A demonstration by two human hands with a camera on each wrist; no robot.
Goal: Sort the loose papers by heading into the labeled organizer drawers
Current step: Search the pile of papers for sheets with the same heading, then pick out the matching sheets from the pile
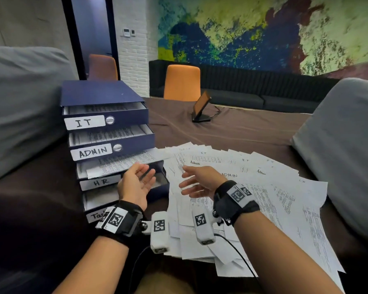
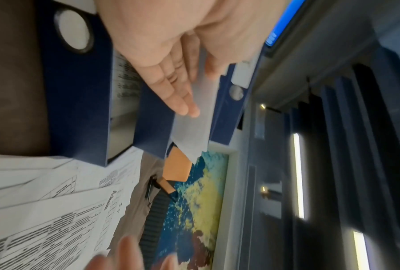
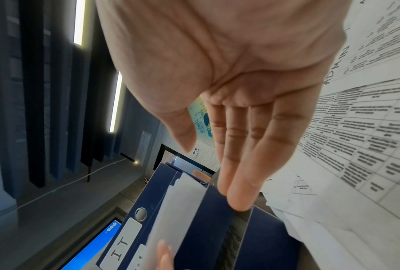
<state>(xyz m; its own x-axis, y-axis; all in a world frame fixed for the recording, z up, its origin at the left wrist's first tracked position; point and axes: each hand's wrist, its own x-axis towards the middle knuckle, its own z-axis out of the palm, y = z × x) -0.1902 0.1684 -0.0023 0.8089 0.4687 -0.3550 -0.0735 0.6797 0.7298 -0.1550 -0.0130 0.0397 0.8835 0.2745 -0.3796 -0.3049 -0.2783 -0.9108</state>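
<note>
— So where are things standing with the sorting?

— Both hands are hovering empty. The left hand point(image 1: 136, 183) is lying palm-up with relaxed fingers just in front of the HR drawer point(image 1: 106, 181), and the right hand point(image 1: 200, 181) is spreading flat and loose over the loose papers point(image 1: 253, 187), gripping nothing.

— And the papers themselves?

— Most are fanning out across the brown cloth point(image 1: 232, 128) to the right of the blue organizer point(image 1: 102, 96), overlapping heavily. Headings such as IT and ADMIN are showing on a few; many are being covered by sheets on top.

— What is worrying you, then?

— First, a misread. With headings buried, a hand could be lifting a sheet by its edge and filing it under its neighbour's title. Second, a double pick: thin overlapping sheets are likely clinging, so two may be travelling together into one drawer.

— Anything at the drawers?

— Yes. A sheet in the HR drawer is sticking out crooked past the corner, toward the pile. Sliding another page in could be catching it, crumpling it or dragging it out. The IT drawer point(image 1: 87, 122) and ADMIN drawer point(image 1: 94, 152) are sitting stepped open above, so a raised wrist could be knocking them.

— And the pile's edge?

— Sheets nearest the person are overhanging; a sweeping forearm could be pushing them off.
</note>
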